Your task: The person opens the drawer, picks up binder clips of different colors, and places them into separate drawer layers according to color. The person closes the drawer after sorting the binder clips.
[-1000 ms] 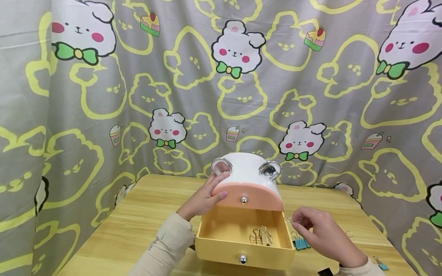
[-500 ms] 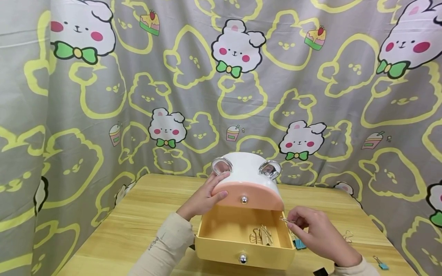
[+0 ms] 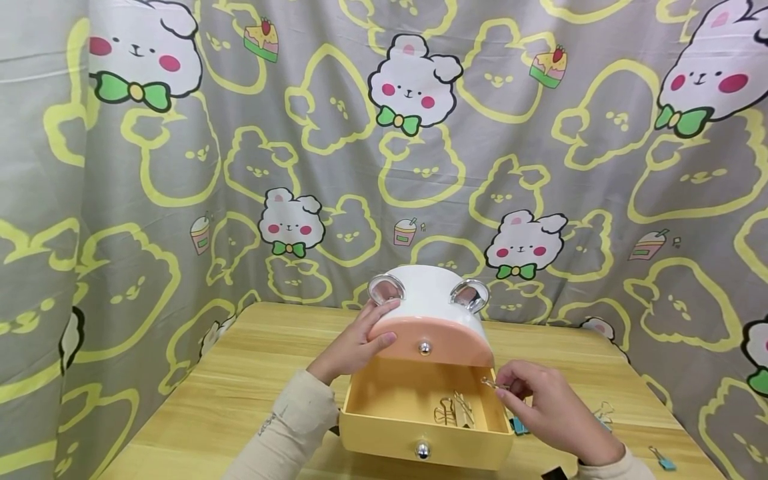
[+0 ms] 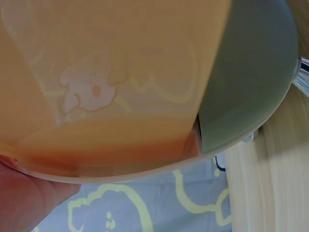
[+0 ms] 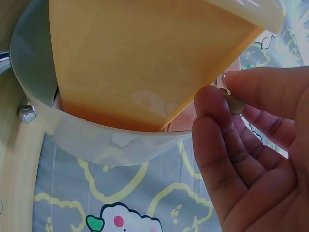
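My right hand (image 3: 549, 407) pinches a small gold binder clip (image 5: 234, 103) between thumb and fingertips. In the head view the clip's wire handles reach over the right wall of the pulled-out yellow drawer (image 3: 372, 427). My left hand (image 3: 354, 343) rests on the left side of a white storage box (image 3: 427, 290) with silver ears, its thumb against the pink upper drawer (image 3: 444, 333). Inside the yellow drawer, near its front right, lie several gold binder clips (image 3: 445, 412). The left wrist view shows the yellow drawer's underside, with part of the left hand at the lower left.
Right of the drawer, a teal binder clip (image 3: 519, 425) sits partly behind my right hand. Another teal clip (image 3: 663, 460) lies farther right on the wooden table (image 3: 270, 353). A black piece (image 3: 555, 473) shows at the bottom edge. A patterned curtain (image 3: 336, 167) surrounds the table.
My right hand has moved slightly left with the gold binder clip, from outside the drawer's right wall to over it. The left hand has stayed in place on the box.
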`<action>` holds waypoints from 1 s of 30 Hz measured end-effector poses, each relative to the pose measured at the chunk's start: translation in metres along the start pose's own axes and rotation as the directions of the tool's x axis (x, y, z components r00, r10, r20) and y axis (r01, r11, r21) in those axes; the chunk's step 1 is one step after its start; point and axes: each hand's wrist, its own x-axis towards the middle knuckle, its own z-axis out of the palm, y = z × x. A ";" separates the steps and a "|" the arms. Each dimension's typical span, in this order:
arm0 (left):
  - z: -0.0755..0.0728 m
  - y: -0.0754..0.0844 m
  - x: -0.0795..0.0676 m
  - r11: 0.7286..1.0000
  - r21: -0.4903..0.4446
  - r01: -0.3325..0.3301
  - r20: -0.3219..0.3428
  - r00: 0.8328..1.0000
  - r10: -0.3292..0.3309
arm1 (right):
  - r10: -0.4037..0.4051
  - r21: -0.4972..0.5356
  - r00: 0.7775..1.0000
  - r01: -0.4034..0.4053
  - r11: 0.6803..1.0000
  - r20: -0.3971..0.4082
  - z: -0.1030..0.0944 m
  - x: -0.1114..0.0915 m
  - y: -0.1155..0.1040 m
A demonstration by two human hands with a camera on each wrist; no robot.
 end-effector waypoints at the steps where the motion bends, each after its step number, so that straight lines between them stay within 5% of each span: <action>1: 0.000 0.000 0.000 1.000 -0.001 -0.001 0.000 1.000 0.001 | -0.001 0.000 1.000 0.001 1.000 -0.001 0.000 0.000 0.000; 30: 0.000 0.003 -0.001 1.000 -0.006 -0.022 -0.009 1.000 0.022 | -0.032 -0.013 0.999 0.032 0.999 -0.037 0.006 0.005 -0.007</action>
